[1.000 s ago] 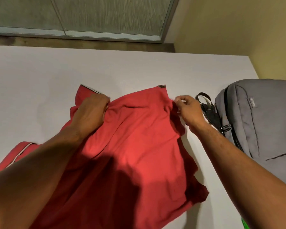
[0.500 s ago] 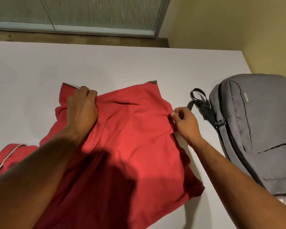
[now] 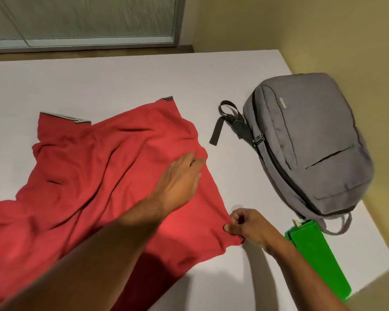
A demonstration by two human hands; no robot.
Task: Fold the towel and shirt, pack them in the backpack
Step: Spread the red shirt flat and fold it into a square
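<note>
The step in hand looked to be the shirt fold, not yet the packing: the red shirt lay spread and rumpled on the white surface, only partly squared up.

Nearest, the right hand had its fingers curled, thumb and forefinger pinching the shirt's right edge close to its near corner. Just right of those fingers, apart from them, lay the folded green towel, which appeared already done.

Beyond and left of the pinching fingers, the left hand reached across over the cloth, its fingers extended and relaxed, holding nothing, tips at or just over the fabric near the same right edge; motion blur kept me from telling whether they pressed down. Past those fingertips the shirt ran up to a striped sleeve cuff, with the collar farther off to their left.

Farthest, out beyond and right of both hands, the grey backpack lay flat on the surface, apart from the shirt, its main zip seemingly closed.

The next move probably called for the right fingers to carry the pinched edge over toward the left while the left hand pinned or smoothed the crease line. The loose knit would likely bunch unless held taut. After that the backpack would need unzipping.
</note>
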